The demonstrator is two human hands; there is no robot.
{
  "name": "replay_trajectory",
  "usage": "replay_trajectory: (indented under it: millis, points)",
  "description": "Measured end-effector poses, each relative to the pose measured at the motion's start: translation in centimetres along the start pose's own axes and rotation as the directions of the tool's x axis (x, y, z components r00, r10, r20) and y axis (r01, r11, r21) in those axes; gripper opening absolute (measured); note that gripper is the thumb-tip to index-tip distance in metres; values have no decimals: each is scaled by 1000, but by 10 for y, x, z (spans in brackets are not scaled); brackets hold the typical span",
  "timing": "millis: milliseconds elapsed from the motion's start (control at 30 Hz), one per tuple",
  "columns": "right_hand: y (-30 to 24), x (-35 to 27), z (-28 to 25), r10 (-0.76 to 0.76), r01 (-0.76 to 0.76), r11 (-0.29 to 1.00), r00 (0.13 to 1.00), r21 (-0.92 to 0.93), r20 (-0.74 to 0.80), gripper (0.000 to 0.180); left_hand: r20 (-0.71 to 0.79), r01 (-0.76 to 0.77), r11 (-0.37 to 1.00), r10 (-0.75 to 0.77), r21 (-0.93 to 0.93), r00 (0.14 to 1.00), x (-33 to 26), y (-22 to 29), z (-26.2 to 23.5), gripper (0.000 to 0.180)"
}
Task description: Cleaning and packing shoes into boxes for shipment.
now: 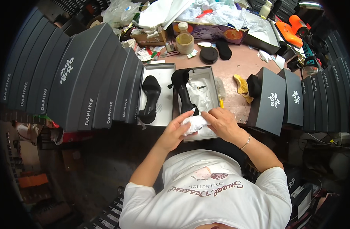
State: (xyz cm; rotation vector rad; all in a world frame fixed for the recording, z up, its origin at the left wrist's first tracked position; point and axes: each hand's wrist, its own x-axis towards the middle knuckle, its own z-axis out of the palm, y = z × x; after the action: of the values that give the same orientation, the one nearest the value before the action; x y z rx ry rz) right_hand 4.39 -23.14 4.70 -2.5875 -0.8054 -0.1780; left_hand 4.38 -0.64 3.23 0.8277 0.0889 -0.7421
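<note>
My left hand point(174, 133) is closed round a wad of white tissue paper point(195, 125) just above the near end of an open shoe box point(214, 82). On the wad's other side, my right hand point(225, 125) pinches the same paper. Whether anything is inside the wad is hidden. A black heeled sandal point(182, 91) with an ankle strap lies along the left side of this box, its near end beside the wad. More crumpled tissue point(201, 93) fills the rest. Left of it, a second black sandal point(149, 97) rests in a shallow white-lined box part point(167, 99).
Tall rows of dark grey shoe boxes point(89, 76) flank the left; more boxes point(270, 101) stand at right. Yellow and black cloths point(241, 84) lie beside them. Behind are a jar of yellowish liquid point(185, 40), a round black tin point(209, 55) and a carton heaped with paper point(217, 32).
</note>
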Motion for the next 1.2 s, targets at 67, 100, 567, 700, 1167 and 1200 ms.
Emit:
replay_trajectory:
  millis: [67,100,567,700,1167,1200]
  points:
    - [-2,1,1,11,-11,996,1000,-89,-2,31,-76,-137,984,146,113,986,2,-12,-2,42]
    - [0,1,0,42,-42,998,999,-48,3,31,-99,-197,965,217,175,971,5,-15,0,40]
    - [-24,-2,48,286,-88,537,955,839,-83,63,-48,-216,818,225,-533,973,-5,-55,27,32]
    - [-22,-2,26,160,-154,798,986,583,41,78,-225,-432,868,382,-246,896,-15,-39,12,31]
    - [-70,-1,52,331,-186,-195,912,963,243,62,98,-457,167,858,874,503,22,-12,6,44]
    - [-66,-2,49,351,-191,-185,903,964,247,48,-28,-472,350,826,809,563,25,-19,2,45]
